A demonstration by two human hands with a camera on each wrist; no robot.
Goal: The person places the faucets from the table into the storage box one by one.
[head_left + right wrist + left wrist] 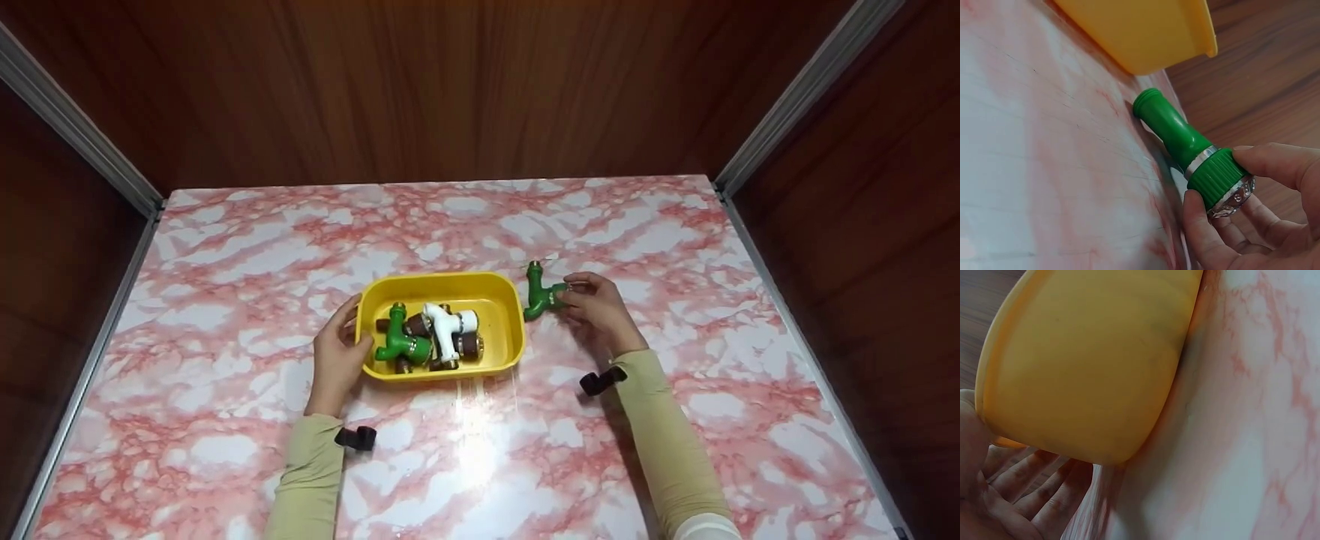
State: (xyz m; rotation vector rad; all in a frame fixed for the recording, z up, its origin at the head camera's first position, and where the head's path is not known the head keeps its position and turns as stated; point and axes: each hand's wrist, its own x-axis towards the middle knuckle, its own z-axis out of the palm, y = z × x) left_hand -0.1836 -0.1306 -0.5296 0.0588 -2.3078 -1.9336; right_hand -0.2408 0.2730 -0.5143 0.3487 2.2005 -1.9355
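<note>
In the head view a yellow plastic tub [501, 326] stands on the table. My left hand [339, 364] grips its left end, thumb at the rim and fingers along the outer wall. Inside lie a green tap [405, 347], a white tap [445, 330] and brown taps [470, 345] partly hidden beneath them. Just right of the tub, my right hand [600, 309] pinches another green tap [535, 294] by its ribbed knob. The right wrist view shows this tap's green spout [1171, 126] pointing toward the tub, with thumb and fingers about the knob.
The table [225, 450] has a red-and-white marbled top. Dark wood panels [450, 90] with metal corner strips [810, 97] enclose the back and sides. A small black camera [356, 438] sits at the left wrist, and another black camera [602, 380] at the right.
</note>
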